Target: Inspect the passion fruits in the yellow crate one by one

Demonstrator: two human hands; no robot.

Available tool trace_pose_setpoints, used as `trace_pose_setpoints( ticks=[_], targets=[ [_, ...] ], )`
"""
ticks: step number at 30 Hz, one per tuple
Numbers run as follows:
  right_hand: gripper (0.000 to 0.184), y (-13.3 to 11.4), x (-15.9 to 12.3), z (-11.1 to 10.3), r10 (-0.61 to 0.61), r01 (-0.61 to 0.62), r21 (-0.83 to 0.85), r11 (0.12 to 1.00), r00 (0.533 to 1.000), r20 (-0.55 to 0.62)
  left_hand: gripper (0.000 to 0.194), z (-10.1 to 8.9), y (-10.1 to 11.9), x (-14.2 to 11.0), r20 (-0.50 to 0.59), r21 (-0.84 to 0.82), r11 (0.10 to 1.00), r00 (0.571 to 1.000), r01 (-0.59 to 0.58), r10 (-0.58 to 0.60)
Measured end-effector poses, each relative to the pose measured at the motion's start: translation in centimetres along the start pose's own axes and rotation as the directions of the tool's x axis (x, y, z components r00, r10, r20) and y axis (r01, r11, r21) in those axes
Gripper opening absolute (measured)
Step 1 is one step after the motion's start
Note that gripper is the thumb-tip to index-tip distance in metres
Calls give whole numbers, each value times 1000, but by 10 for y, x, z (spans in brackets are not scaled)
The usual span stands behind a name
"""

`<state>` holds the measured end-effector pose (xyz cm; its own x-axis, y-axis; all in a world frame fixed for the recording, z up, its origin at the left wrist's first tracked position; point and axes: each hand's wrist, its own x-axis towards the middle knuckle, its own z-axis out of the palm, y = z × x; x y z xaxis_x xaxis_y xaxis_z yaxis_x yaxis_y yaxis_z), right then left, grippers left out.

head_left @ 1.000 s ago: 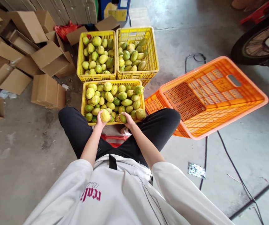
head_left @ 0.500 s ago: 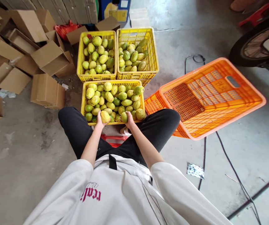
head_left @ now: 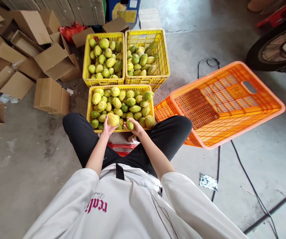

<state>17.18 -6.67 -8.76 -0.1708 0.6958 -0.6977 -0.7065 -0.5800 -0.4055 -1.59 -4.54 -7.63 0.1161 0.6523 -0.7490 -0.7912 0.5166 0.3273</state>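
Note:
In my left hand [head_left: 107, 128] is a plump yellow papaya [head_left: 113, 119], with the fingers curled round its underside and left edge. My right hand [head_left: 137, 128] grips a smaller green papaya [head_left: 130, 124]. Both hands are over the near edge of a yellow crate [head_left: 152, 99] that stands between my knees. Many green and yellow papayas [head_left: 117, 103] fill this crate close to its rim. Part of each held fruit is hidden by my fingers.
Behind stand two more yellow crates, the left one [head_left: 85, 63] fuller with papayas than the right one [head_left: 167, 59]. An orange crate [head_left: 232, 114] leans by my right knee. Cardboard boxes [head_left: 50, 96] pile up at left. Cables [head_left: 247, 176] cross the floor near a wheel [head_left: 269, 49].
The papayas in both hands have turned: the left one now lies more sideways, and the right one has tilted. My right hand has shifted slightly left, its fingers more spread along the fruit.

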Motion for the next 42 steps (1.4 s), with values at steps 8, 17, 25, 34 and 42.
trace_pose_setpoints(
  ticks=[8,17,25,34,42],
  targets=[
    [18,8,2,-3,15,-38,-157,987,989,-147,34,-3,-6,1,-69,166,983,996,74,-63],
    [37,8,8,-3,-269,229,-192,954,938,-217,42,-6,-10,4,-195,203,960,969,191,-151],
    [18,-2,9,-4,-77,81,35,996,991,-108,44,4,-2,-8,41,75,982,984,171,-175],
    [10,0,6,0,-87,98,55,994,981,-173,37,3,-1,-10,99,39,999,995,10,-14],
    [11,4,8,-3,-7,9,6,1000,978,-208,40,5,-5,-10,66,128,985,989,120,-129]
  ],
)
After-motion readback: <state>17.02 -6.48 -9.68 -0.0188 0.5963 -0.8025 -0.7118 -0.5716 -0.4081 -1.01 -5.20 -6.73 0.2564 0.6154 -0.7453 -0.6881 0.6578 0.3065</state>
